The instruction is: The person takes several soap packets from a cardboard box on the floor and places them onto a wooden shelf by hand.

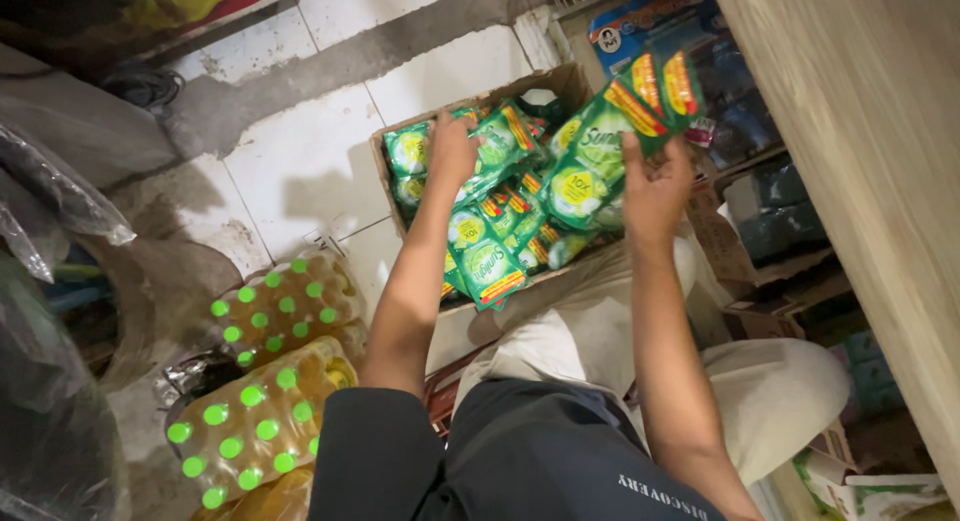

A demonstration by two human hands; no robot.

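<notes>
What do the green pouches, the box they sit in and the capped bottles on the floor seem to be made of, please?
Green pouches: thin glossy plastic film, judging by the sheen and how they bend in the right hand and left hand.
Box: brown corrugated cardboard, matte, with a raw edge.
Bottles: clear plastic, probably, with green plastic caps, bundled in shiny shrink wrap.

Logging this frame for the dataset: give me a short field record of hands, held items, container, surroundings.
left hand: reaching into the box, gripping a strip of green sachets
right hand: raised above the box, holding a strip of green sachets
container: open cardboard box on the tiled floor, filled with green sachets
left of person: two shrink-wrapped packs of green-capped bottles
right of person: wooden panel
posture: seated or crouched, knees toward the box
</notes>
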